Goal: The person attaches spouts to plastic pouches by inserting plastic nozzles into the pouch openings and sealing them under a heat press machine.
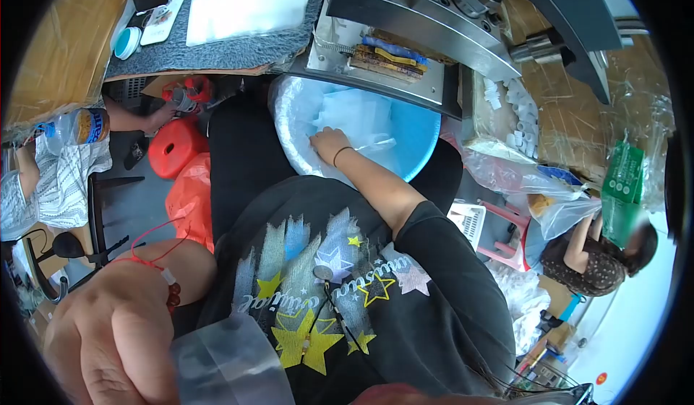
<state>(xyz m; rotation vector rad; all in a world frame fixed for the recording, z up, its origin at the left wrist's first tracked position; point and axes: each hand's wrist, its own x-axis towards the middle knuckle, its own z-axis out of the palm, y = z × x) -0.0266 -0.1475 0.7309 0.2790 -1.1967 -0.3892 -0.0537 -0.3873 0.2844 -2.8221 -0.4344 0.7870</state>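
My left hand (116,340), with a red string and beaded bracelet at the wrist, is raised very near the camera at the lower left. Its fingers are closed, their tips hidden, and a clear plastic bag (231,362) hangs beside them, apparently pinched there. Down in a blue basin (423,134) between my knees is my right hand (331,145), a dark band around the wrist. Its fingers curl onto thin clear plastic bags (358,116) piled inside, the fingertips partly hidden. Translucent plastic (289,127) lines the basin's left side.
A metal press machine (426,29) stands above the basin. On the grey mat (238,62) lies a white stack of sheets (249,4). White plastic parts fill a box (517,116) on the right. A red stool (177,148) stands left. Other people sit at both sides.
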